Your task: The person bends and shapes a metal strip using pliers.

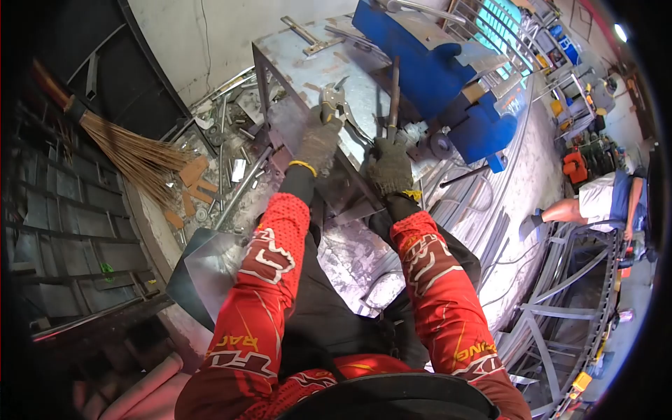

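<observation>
Both hands wear grey work gloves with yellow cuffs. My left hand [318, 143] is closed around locking pliers [334, 101], whose jaws point away over the metal table [318, 61]. To its right, my right hand [389, 164] wraps round the lower end of an upright brownish rod [395, 94], beside a dark handle. A blue metal machine [437, 77] stands on the table just beyond and right of my right hand. Near the table's far edge lies a flat metal piece with a crossbar [308, 36].
A straw broom [133, 136] leans at the left, near scattered metal offcuts and brown pieces [194, 171] on the floor. Long metal bars [476, 224] lie to the right. Another person [595, 203] is at the far right, by a metal frame [567, 311].
</observation>
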Demonstrator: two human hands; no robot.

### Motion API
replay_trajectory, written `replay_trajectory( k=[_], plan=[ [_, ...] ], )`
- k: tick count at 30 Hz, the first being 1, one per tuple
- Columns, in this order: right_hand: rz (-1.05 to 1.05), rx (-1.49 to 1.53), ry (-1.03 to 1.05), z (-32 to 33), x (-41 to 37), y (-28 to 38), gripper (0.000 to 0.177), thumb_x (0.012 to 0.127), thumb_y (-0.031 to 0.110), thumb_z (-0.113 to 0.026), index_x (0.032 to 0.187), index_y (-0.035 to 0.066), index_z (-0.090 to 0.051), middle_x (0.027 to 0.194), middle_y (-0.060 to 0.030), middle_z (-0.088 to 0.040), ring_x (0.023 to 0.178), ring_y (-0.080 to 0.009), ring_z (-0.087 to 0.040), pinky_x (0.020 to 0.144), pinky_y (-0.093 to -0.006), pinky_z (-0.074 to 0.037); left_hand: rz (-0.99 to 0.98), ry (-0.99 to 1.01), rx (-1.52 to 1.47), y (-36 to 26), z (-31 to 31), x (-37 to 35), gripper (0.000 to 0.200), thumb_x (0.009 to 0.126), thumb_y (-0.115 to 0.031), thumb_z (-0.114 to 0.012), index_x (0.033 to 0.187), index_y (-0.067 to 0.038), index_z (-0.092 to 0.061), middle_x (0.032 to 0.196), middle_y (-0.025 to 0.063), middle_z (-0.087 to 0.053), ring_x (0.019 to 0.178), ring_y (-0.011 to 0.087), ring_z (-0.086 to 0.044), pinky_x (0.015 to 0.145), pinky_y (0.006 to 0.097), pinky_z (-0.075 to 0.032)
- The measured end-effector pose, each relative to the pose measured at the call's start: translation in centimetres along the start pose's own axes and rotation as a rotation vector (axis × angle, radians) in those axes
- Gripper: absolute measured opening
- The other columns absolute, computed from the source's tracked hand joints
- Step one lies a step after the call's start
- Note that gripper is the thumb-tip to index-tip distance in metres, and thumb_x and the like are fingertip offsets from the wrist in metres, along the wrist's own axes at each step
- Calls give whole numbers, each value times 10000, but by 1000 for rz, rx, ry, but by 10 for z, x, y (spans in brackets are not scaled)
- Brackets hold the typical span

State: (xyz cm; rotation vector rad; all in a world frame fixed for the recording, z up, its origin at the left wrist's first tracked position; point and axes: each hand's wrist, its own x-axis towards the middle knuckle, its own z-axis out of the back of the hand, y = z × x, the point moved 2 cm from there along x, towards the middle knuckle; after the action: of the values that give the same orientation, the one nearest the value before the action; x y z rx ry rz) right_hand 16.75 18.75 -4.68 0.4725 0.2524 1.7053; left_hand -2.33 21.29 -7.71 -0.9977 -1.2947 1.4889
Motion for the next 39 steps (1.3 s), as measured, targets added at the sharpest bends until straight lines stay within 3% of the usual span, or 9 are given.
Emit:
replay_trajectory(
  k=[9, 14, 16, 20, 21, 24, 30, 36, 39],
  plan=[
    [74, 159, 0, 36, -32, 13, 298, 923, 247, -668, 1178, 98, -700, 1089, -248, -636, 1017, -465, -667, 864, -549, -547, 191, 144, -350, -44, 39, -53, 474, 1041, -247, -594, 1488, -147, -476, 785, -20, -526, 566, 68, -470, 430, 259, -367],
    [-29, 641, 221, 54, -117, -23, 373, 936, 298, -690, 1182, 18, -689, 880, -127, -654, 797, -230, -660, 728, -386, -538, 313, 368, -567, -36, 40, -129, 518, 1054, -220, -597, 1542, -162, -433, 777, -44, -511, 534, 58, -418, 409, 241, -334],
    [-301, 1368, 538, 60, -151, -30, 403, 933, 302, -700, 1210, 8, -689, 854, -23, -629, 720, -78, -564, 660, -249, -467, 361, 555, -607, -43, 32, -158, 630, 1026, -188, -668, 1590, -145, -391, 938, -5, -620, 700, 84, -567, 522, 236, -467],
    [-222, 1476, 438, 61, -176, -34, 650, 878, 447, -784, 1287, -33, -627, 936, -13, -670, 639, -60, -550, 524, -206, -404, 281, 770, -572, -63, -4, -196, 795, 967, -135, -758, 1627, -44, -327, 1430, 80, -572, 1242, 126, -540, 957, 264, -517],
    [-220, 1552, 410, 69, -177, -28, 712, 846, 432, -830, 1339, -22, -589, 991, -28, -686, 685, -71, -581, 561, -218, -445, 297, 757, -411, -67, -14, -203, 815, 943, -78, -730, 1639, -78, -306, 1021, 20, -642, 588, 11, -453, 473, 194, -348],
    [-421, 1625, 306, 69, -184, -48, 560, 861, 159, -809, 1343, -11, -579, 1091, -50, -688, 884, -128, -675, 741, -266, -561, 204, 848, -288, -69, -30, -214, 793, 947, -94, -737, 1623, -68, -323, 1072, 28, -651, 605, 27, -454, 526, 212, -396],
    [-171, 1906, 491, 72, -178, -51, 670, 862, 147, -790, 1448, -28, -517, 1198, -91, -679, 1094, -183, -677, 943, -321, -567, -540, 597, 105, -85, -43, -215, 579, 1023, -163, -695, 1491, -31, -381, 1147, 108, -671, 871, 125, -681, 701, 271, -554],
    [-107, 2015, 406, 70, -186, -58, 683, 905, 406, -772, 1371, -56, -583, 1343, -131, -634, 1207, -173, -616, 1009, -296, -501, 46, 573, -302, -82, -46, -235, 532, 1024, -204, -703, 1443, -69, -404, 1042, 78, -653, 737, 99, -628, 597, 248, -518],
    [-189, 1342, 555, 81, -164, -69, 477, 1005, 424, -631, 1196, -2, -726, 1109, -113, -746, 1019, -208, -679, 874, -377, -532, 153, 457, -344, -86, -43, -233, 486, 1046, -273, -675, 1445, -125, -441, 863, 11, -607, 640, 62, -549, 491, 204, -440]
  ],
)
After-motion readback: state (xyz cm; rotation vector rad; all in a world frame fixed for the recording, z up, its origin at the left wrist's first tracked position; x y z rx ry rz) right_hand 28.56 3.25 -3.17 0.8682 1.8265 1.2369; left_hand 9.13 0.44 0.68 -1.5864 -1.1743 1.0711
